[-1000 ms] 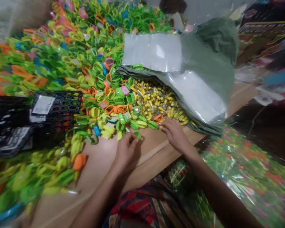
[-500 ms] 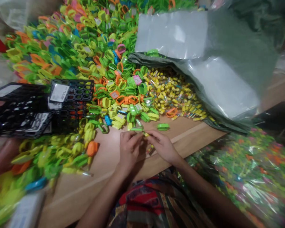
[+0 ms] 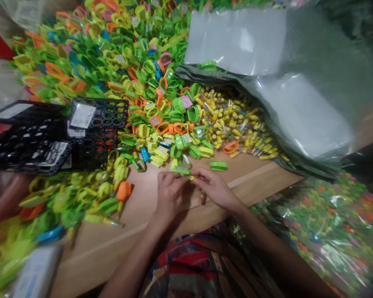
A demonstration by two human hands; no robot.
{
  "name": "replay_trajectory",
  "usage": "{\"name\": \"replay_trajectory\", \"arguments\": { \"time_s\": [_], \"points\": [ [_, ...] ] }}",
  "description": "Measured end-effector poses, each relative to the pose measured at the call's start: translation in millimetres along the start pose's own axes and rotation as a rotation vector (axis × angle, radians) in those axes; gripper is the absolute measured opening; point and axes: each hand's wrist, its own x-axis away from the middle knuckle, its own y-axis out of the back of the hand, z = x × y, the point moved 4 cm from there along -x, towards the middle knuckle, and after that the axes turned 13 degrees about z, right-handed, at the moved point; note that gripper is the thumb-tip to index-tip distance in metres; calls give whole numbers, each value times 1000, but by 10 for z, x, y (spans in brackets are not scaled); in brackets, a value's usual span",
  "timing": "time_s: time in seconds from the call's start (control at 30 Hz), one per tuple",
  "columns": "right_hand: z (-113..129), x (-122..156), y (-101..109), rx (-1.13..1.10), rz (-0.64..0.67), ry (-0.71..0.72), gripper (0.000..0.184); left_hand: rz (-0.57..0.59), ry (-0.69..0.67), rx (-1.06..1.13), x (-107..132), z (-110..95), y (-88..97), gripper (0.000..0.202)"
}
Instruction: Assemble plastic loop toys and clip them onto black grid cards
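Observation:
My left hand and my right hand meet over the wooden table, near its front edge. Both are closed in a pinch. Between the fingertips sits a green plastic ring piece with a small yellow part. A narrow wrapped item hangs under my right hand. A loose green ring lies just beyond my right fingers. Behind them spreads a big heap of green, yellow and orange plastic rings and a pile of small yellow wrapped pieces.
A large grey plastic bag lies open at the right, the yellow pieces spilling from it. Black perforated baskets stand at the left. A clear bag of packed coloured items lies at the lower right. An orange piece lies left of my hands.
My right hand came back from the yellow pile and joined my left hand. Both now pinch the green ring piece together near the table's front.

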Motion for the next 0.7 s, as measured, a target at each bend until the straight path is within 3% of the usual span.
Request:
{"name": "replay_trajectory", "arguments": {
  "time_s": [0.2,0.3,0.37,0.43,0.57,0.63,0.7],
  "points": [
    [-75,-38,11,228,-15,-19,21,12,38,-15,59,-46,-39,21],
    [-57,-75,-30,375,-25,48,25,36,71,-37,65,-76,50,19],
    [-11,-68,-24,478,-22,128,31,49,130,-67,103,-10,229,17],
    [34,-16,52,595,-73,201,37,7,219,-144,195,155,522,17],
    [53,133,251,675,-255,206,25,-184,444,-371,451,559,1182,14],
    [67,146,205,621,-246,201,24,-238,521,-385,507,622,1344,15],
    [124,101,29,558,-163,234,33,-242,524,-278,472,546,1327,17]
  ]
}}
